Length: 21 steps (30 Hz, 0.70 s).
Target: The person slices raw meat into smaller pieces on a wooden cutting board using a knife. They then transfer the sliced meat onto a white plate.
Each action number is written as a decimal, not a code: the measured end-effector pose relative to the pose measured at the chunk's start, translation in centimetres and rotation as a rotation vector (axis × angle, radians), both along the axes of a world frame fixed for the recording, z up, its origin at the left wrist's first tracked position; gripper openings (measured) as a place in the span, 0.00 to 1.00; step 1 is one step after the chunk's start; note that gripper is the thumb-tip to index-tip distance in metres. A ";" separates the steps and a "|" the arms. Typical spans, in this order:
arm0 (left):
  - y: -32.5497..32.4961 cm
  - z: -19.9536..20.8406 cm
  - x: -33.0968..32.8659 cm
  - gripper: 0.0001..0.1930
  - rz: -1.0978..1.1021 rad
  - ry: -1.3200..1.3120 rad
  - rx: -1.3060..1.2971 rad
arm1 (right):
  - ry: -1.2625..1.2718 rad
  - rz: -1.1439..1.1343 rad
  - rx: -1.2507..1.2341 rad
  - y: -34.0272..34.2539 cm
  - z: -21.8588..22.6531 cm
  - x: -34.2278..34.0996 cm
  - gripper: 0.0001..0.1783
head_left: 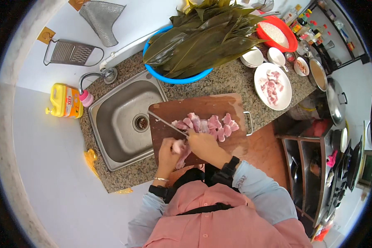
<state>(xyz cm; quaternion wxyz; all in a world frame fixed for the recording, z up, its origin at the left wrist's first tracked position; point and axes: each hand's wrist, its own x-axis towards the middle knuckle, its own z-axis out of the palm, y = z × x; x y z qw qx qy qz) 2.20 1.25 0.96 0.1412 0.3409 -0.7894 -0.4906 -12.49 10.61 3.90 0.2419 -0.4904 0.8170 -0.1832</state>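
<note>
My right hand (206, 145) grips a knife (168, 123), its thin blade seen nearly edge-on and pointing up and left. The knife's handle is hidden in my fist. My left hand (167, 156) is closed around a piece of raw meat (179, 146), beside the blade on the lower part of a wooden cutting board (231, 106). Several cut chunks of pink meat (215, 123) lie on the board just beyond my right hand. The board has a metal handle (248, 123) on its right side.
A steel sink (107, 120) lies left of the board. Behind stands a blue basin (186, 80) heaped with long green leaves (198, 41). To the right are a white plate of meat (286, 95), a red basin of white grains (294, 43) and several bowls. A yellow jug (62, 99) stands far left.
</note>
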 end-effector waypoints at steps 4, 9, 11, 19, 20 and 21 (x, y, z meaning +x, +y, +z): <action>-1.9 0.5 -1.0 0.25 0.175 0.017 0.078 | -0.024 -0.105 0.000 3.2 1.1 -1.5 0.11; -1.7 -0.2 0.5 0.27 0.240 0.072 -0.261 | -0.002 -0.088 -0.026 6.6 2.4 -1.0 0.11; -0.6 0.4 1.0 0.20 0.233 0.044 -0.307 | 0.012 -0.041 -0.028 7.2 3.2 -0.5 0.10; 1.0 -1.7 0.5 0.15 0.166 -0.024 -0.402 | 0.130 0.170 -0.007 7.5 3.3 -1.2 0.06; 0.9 -1.8 0.5 0.15 0.149 -0.041 -0.407 | 0.155 0.179 0.001 7.7 3.2 -1.5 0.05; 0.8 -1.9 0.7 0.16 0.130 -0.061 -0.411 | 0.177 0.186 0.010 7.8 3.2 -1.6 0.05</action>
